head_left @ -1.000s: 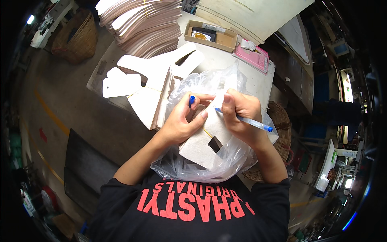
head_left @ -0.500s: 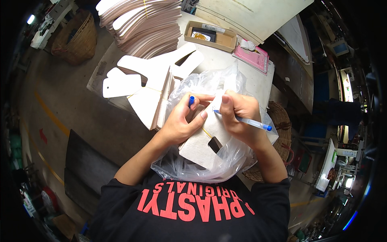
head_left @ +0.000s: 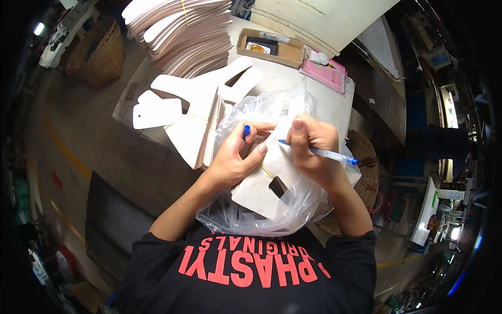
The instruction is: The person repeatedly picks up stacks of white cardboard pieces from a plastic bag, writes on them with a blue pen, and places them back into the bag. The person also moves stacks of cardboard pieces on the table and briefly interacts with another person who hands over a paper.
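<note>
My right hand (head_left: pixel 312 149) is closed round a clear ballpoint pen (head_left: pixel 334 155) with blue ends, its tip at the surface of an off-white card stack (head_left: pixel 259 194). A yellow band crosses this stack, which has a dark slot cut through it. My left hand (head_left: pixel 234 157) is closed with a blue pen cap (head_left: pixel 247 129) between its fingers, while its thumb and forefinger rest on the card's left edge. A clear plastic bag (head_left: pixel 219 214) lies around and under the stack. Left of it, more white shaped cards (head_left: pixel 196 128) are bundled with a yellow band.
A tall pile of cut white cards (head_left: pixel 183 39) stands at the table's back left. Behind the bag are a shallow cardboard box (head_left: pixel 288 52) and a pink booklet (head_left: pixel 327 75). Wicker baskets stand on the floor, one far left (head_left: pixel 99 55), one at right (head_left: pixel 363 162).
My right hand has shifted slightly, and the pen's rear end has swung a little to the right. My left hand stays on the card with the cap in its fingers.
</note>
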{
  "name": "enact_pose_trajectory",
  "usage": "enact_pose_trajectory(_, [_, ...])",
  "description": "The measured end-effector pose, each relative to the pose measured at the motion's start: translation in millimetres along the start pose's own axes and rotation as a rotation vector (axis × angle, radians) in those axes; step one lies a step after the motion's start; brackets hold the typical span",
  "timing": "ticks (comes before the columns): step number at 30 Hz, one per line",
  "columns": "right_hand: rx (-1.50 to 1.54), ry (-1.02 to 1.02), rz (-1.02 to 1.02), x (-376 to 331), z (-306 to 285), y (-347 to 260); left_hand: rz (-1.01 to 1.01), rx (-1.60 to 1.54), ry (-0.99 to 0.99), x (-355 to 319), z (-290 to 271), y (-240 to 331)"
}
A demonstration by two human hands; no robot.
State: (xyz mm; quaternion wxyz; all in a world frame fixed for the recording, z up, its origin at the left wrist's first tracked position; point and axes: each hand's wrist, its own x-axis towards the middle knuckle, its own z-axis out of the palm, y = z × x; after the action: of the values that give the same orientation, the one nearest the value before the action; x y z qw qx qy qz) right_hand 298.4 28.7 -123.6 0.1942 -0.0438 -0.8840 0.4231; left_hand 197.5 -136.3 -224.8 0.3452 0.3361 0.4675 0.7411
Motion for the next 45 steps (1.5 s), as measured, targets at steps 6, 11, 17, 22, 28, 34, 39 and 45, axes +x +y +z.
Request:
enact_pose_trajectory(6, [0.163, 0.088, 0.089, -18, -17, -8, 0.099, 0.378, 0.027, 0, -2, 29])
enact_pose_trajectory(11, [0.320, 0.051, -0.093, -36, -33, -33, 0.339, 0.802, -0.020, 0, 0, 62])
enact_pose_trajectory(17, [0.285, -0.015, -0.040, -47, -35, -53, 0.479, 0.949, -0.093, 5, 11, 76])
enact_pose_trajectory(22, [0.276, -0.077, 0.020, -51, -34, -54, 0.511, 0.983, -0.155, 3, 13, 85])
enact_pose_trajectory(28, [0.296, -0.084, 0.071, -61, -38, -60, 0.530, 1.056, -0.220, -3, 11, 95])
enact_pose_trajectory(34, [0.303, -0.072, 0.035, -65, -39, -60, 0.515, 1.052, -0.244, 1, 16, 98])
enact_pose_trajectory(39, [0.234, -0.158, 0.027, -66, -36, -54, 0.399, 1.042, -0.400, -6, 27, 107])
enact_pose_trajectory(45, [-0.148, -0.233, 0.009, -86, -52, -58, 0.280, 0.951, -0.398, -13, 19, 103])
